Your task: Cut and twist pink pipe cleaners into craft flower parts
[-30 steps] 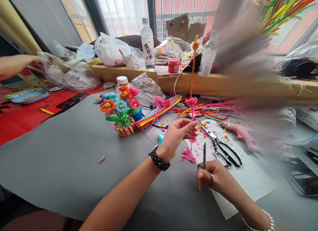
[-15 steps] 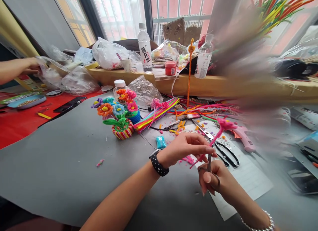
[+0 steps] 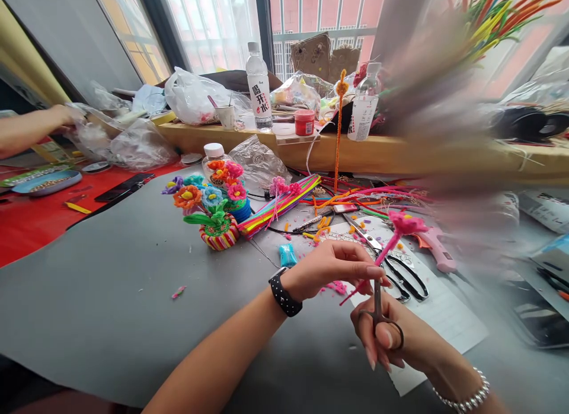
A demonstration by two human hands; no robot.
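Between the thumb and fingers of my left hand [image 3: 340, 266] is the stem of a pink pipe-cleaner flower [image 3: 406, 223]; its bloom points up and to the right. My right hand [image 3: 382, 328] has its thumb and fingers in the loops of small scissors [image 3: 377, 304]. Their blades rise toward the stem by my left fingertips, where the tips are partly hidden. Black-handled scissors [image 3: 406, 277] lie on white paper [image 3: 444, 325] just behind my hands. Pink fuzzy scraps [image 3: 335, 286] lie near my left hand.
Potted pipe-cleaner flowers [image 3: 217, 224] stand left of a colourful pipe-cleaner bundle [image 3: 284, 203]. A pink glue gun [image 3: 438, 248] lies at right, beside a large blur. Water bottles [image 3: 259, 88] line the wooden ledge [image 3: 400, 156]. Another person's hand [image 3: 57, 117] touches plastic bags at far left.
My right hand has turned and shifted slightly down, so the small scissors now stand more upright. The flower in my left hand has barely moved.
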